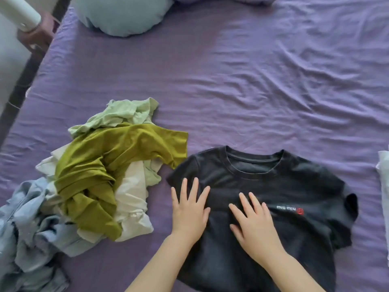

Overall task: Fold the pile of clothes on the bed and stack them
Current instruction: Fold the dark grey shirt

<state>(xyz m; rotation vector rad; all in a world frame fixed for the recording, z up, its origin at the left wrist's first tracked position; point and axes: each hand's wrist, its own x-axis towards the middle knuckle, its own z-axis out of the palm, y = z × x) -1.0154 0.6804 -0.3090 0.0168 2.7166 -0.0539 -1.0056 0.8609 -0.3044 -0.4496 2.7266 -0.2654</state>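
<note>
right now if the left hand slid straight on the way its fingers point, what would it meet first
The left hand lies flat on the black t-shirt, fingers pointing up the bed. It would probably cross the shirt's shoulder edge first, then reach bare purple sheet; the olive garment lies just left.

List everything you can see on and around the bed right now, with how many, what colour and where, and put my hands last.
black T-shirt: one, black with small white and red print, laid flat front-up at near right of bed
olive garment: one, olive green, crumpled on top of the pile at near left
pale green garment: one, light green, far end of the pile
cream garment: one, off-white, under the olive one
denim garment: one, light blue, near-left end of the pile
bed sheet: one, purple, wrinkled, covering the bed
cushion: one, pale blue, far left of bed
white cloth: one, at right edge, mostly cut off
left hand: flat on the shirt's left side
right hand: flat on the shirt's chest
</note>
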